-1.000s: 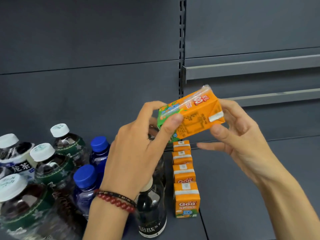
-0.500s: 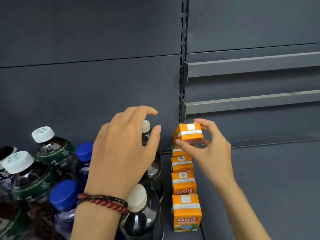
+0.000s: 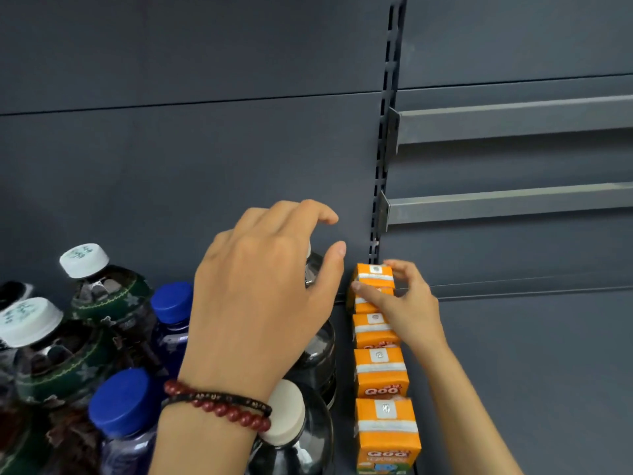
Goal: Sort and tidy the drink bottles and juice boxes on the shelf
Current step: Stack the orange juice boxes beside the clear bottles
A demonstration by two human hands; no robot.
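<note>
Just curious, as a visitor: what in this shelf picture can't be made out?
Head view only:
Rear dark bottle: cap hidden under the left hand.
Rear juice box: base hidden by the right hand and the next box, so unclear if set down.
Leftmost bottle: cut off by the left edge.
Front juice box: bottom cut off by the lower edge.

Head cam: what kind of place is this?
Probably a shop's retail shelving, though it could be a mock-up. Cues: a slotted upright with bracket rails on the dark back panel, a front-to-back row of identical orange juice boxes, and drink bottles grouped beside it.
</note>
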